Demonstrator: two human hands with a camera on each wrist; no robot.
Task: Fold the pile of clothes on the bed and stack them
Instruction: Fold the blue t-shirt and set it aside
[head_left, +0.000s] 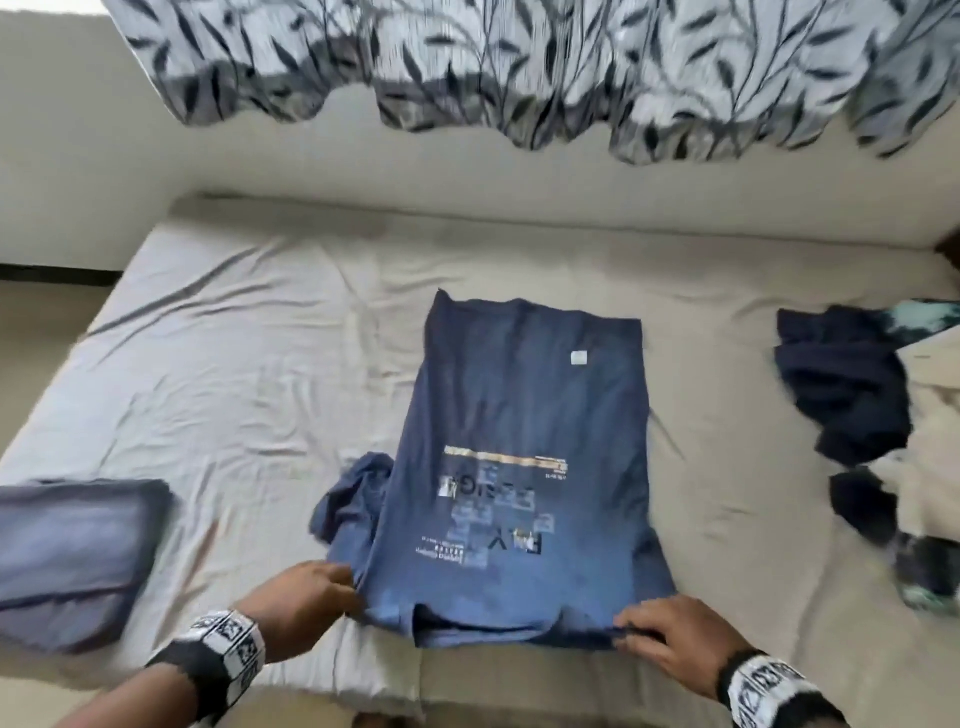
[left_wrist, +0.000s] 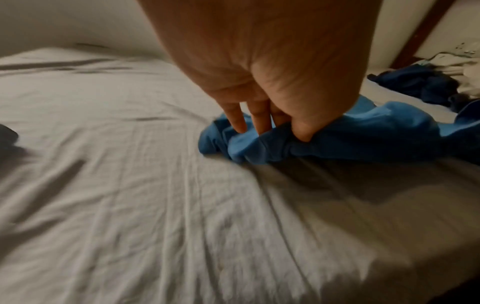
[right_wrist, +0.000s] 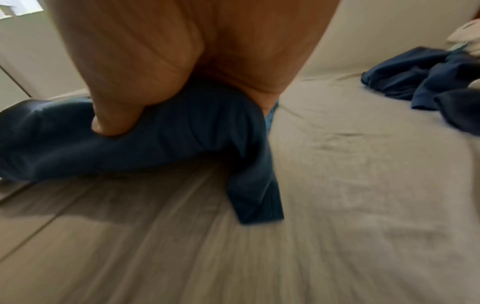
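Near the bed's (head_left: 249, 364) left edge, toward the front, lies a folded grey-blue garment (head_left: 72, 551) flat on the pale sheet. Just right of it, at the front edge, the left hand (head_left: 306, 590) has its grip closed on the blue T-shirt (head_left: 524, 467): the left wrist view shows the fingers (left_wrist: 237, 121) and thumb bunching the cloth at the shirt's near left corner. A loose sleeve (head_left: 353, 499) sticks out crumpled from the shirt's left side, just beyond that hand. The shirt itself lies in the middle of the bed, spread flat, its printed side up, running from the front edge toward the far edge; its right side looks tucked under. At the shirt's near right corner the right hand (head_left: 670, 636) also grips the fabric, thumb (right_wrist: 111, 121) pressed into a fold of cloth, the corner lifted a little off the sheet. Along the right edge of the bed sits the unfolded pile of clothes (head_left: 857, 405), dark navy and pale pieces heaped together, well apart from the shirt.
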